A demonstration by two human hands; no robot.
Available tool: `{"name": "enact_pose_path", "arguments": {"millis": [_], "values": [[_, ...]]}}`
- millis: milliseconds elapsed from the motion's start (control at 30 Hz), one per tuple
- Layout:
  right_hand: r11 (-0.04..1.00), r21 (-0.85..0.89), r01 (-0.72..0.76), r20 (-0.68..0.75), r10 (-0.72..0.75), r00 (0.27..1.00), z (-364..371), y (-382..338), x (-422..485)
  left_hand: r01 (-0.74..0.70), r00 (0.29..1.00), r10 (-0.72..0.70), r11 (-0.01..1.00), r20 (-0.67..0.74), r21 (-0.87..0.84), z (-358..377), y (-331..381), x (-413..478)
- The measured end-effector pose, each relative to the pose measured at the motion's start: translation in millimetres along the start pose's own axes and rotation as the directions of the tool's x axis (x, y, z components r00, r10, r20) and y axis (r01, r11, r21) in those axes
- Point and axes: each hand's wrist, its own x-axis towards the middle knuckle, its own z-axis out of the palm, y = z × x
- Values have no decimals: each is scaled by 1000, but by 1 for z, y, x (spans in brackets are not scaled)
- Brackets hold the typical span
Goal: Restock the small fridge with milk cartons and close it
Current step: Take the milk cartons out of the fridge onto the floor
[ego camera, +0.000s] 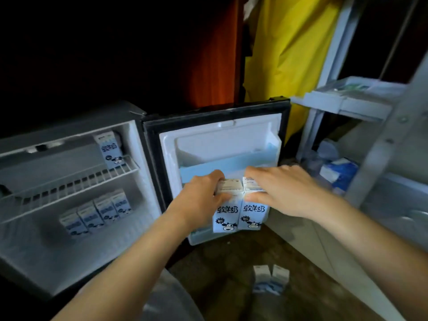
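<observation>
The small fridge (69, 251) stands open at the left, its door (215, 117) swung wide toward the middle. My left hand (201, 193) grips the top of one blue-and-white milk carton (225, 216). Beside it, my right hand (284, 188) holds a second carton (252, 216). Both cartons stand side by side in front of the door's lower part, below its pale blue shelf (231, 165). Inside the fridge, one carton (108, 149) stands on the wire shelf (69, 186), and a row of several cartons (97, 212) stands below it.
Two more cartons (271, 278) stand on the dark floor near my knees. A grey cart (347, 103) with trays and packets stands at the right. A yellow bag (289, 54) hangs behind the door.
</observation>
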Motion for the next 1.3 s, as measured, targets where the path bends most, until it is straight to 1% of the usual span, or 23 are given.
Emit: {"name": "enact_pose_path", "arguments": {"millis": [133,267,367,500,633,767,900,1000,1100,1233,1300], "values": [[993,78,-88,132,78,988,38,16,-27,55,991,-52,998,126,-14,49,13,11],[972,151,-178,201,147,969,81,25,-54,104,969,-96,994,230,-23,100,19,16],[954,187,-236,263,183,947,114,27,-69,172,949,-142,981,281,-86,138,17,20],[918,240,-317,345,224,911,157,27,-87,244,901,-174,961,399,-133,180,7,22],[867,296,-400,408,264,874,202,23,-104,322,843,-229,939,486,-117,218,-6,22],[812,325,-484,488,295,822,241,13,-114,396,798,-283,912,532,-109,254,-20,21],[761,307,-571,553,345,758,274,2,-126,458,758,-326,883,565,-105,291,-31,16],[722,286,-630,606,373,703,291,-4,-131,493,748,-362,864,557,-100,315,-38,9],[687,283,-670,642,383,664,305,-8,-136,500,749,-368,860,551,-104,335,-44,5],[647,248,-721,688,406,602,319,-8,-136,547,751,-375,814,543,-195,352,-47,9],[630,237,-739,704,413,577,325,-7,-134,568,744,-395,799,540,-198,359,-49,11]]}}
